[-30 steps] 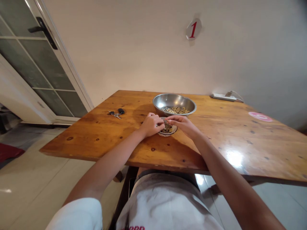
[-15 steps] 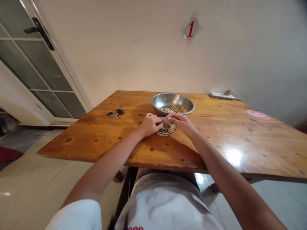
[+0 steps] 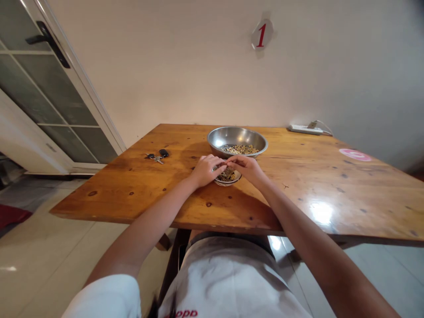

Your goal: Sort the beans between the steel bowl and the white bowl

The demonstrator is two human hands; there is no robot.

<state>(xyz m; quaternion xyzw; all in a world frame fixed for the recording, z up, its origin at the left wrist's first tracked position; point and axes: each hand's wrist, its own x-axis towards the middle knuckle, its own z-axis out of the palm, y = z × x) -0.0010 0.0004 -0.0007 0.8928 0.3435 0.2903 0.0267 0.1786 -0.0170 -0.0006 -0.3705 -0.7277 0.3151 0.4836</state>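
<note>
A small bowl (image 3: 227, 183) of mixed dark and yellow grains or beans stands near the middle of the table. Over its left rim arches my left hand (image 3: 207, 170), fingers bent and brought together above the grains. From the right, my right hand (image 3: 245, 168) reaches over the bowl with thumb and fingertips pinched. The fingertips of both hands meet over the bowl; whatever is between them is too small to make out. Just behind is a wide metal bowl (image 3: 261, 150) with more yellow and dark grains (image 3: 241, 150) on its bottom.
Keys (image 3: 158, 158) with a black fob lie left on the wooden table (image 3: 119, 185). A white power strip (image 3: 304, 130) sits at the back right by the wall. A pink round sticker (image 3: 355, 154) and a tiny twig-like bit (image 3: 285, 186) are on the right side.
My left fingers have stretched out and moved right, from the bowl's left side to my right fingertips. The whole view has shifted slightly; the bowls stay in place.
</note>
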